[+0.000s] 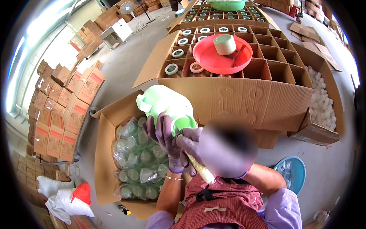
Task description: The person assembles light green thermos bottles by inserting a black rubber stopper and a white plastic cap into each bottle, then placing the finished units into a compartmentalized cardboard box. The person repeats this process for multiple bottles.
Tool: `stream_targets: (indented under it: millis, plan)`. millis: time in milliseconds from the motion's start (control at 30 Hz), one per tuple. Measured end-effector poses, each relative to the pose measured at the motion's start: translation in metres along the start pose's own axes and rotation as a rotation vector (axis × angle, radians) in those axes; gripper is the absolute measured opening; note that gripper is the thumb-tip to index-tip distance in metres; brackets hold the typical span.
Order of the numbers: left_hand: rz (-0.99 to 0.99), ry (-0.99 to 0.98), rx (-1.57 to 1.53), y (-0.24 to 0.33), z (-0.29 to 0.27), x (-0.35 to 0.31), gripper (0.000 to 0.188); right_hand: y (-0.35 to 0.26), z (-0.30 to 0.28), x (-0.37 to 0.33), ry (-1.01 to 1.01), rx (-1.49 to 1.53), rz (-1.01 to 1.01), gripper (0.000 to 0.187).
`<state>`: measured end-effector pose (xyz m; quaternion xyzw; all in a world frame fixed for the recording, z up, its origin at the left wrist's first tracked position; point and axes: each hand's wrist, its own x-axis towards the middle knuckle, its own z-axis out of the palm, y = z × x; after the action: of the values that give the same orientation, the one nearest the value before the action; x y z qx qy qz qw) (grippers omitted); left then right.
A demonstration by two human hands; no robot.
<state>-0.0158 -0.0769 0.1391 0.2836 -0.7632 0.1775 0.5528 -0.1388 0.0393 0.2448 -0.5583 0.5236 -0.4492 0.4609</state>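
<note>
Left hand grips the green jug, right hand clenches a brush just under its fingers; steady the jug, short strokes.

Your gloved left hand and right hand hold a pale green jug above a box of wrapped jars.

Your left hand, gloved in purple, is raised with fingers spread and curled in a grip; your right hand, also gloved, is closed just beside it, forearms bare.
</note>
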Motion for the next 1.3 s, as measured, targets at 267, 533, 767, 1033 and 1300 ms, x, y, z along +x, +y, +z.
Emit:
stream_targets:
  millis: [267, 533, 767, 1033, 1300]
  plan:
    - [-0.236, -0.082, -0.122, 0.000, -0.003, 0.007, 0.089, 0.020, 0.005, -0.002, 0.064, -0.793, -0.274, 0.021]
    - [-0.965, 0.137, -1.036, -0.006, -0.033, 0.024, 0.075, 0.034, -0.144, 0.085, 0.671, -1.080, -0.224, 0.030]
    - [-1.015, 0.106, -0.993, -0.026, -0.014, -0.028, 0.043, 0.041, -0.178, 0.116, 0.793, -0.869, -0.464, 0.035]
    - [-1.248, -0.893, -1.310, -0.001, -0.058, -0.128, 0.063, 0.124, -0.070, -0.049, 0.650, -0.337, -0.115, 0.037]
    - [-0.994, -0.993, -1.288, 0.032, -0.007, -0.102, 0.039, 0.166, -0.003, -0.077, 0.295, -0.658, -0.399, 0.026]
